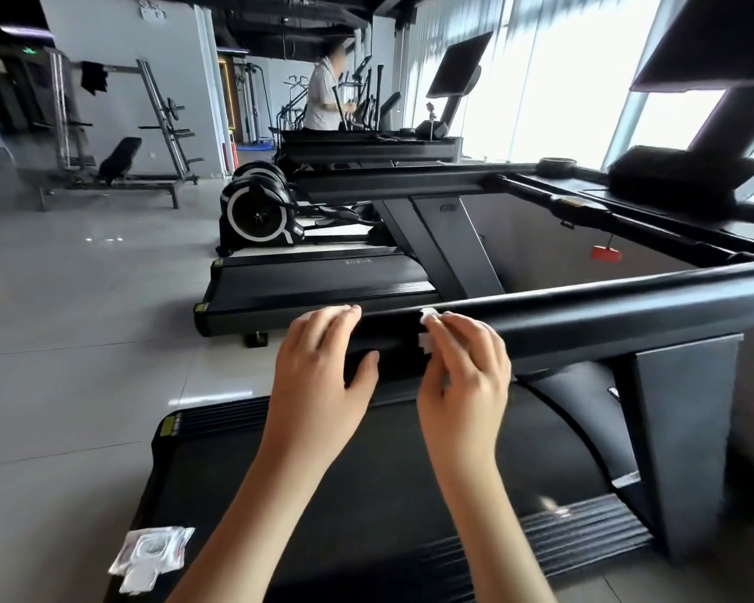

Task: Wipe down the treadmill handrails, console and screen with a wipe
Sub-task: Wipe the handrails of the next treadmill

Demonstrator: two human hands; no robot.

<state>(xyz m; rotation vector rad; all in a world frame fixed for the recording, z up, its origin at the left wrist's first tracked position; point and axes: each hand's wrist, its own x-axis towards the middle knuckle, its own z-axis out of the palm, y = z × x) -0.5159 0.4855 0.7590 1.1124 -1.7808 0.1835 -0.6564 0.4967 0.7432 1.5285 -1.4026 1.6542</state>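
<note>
A black treadmill handrail (606,306) runs from the middle of the view out to the right edge. My left hand (323,367) rests on the rail's near end, fingers over the top and thumb underneath. Just to its right, my right hand (464,367) holds a small white wipe (429,317) pressed against the rail with curled fingers. The console (680,176) and its dark screen (706,37) sit at the upper right, partly cut off by the frame edge.
The treadmill belt (388,493) lies below my arms. Torn white wipe packets (149,557) lie on its left side rail. A red safety clip (606,253) hangs under the console. More treadmills stand ahead, and a person (325,97) exercises farther back. Windows line the right.
</note>
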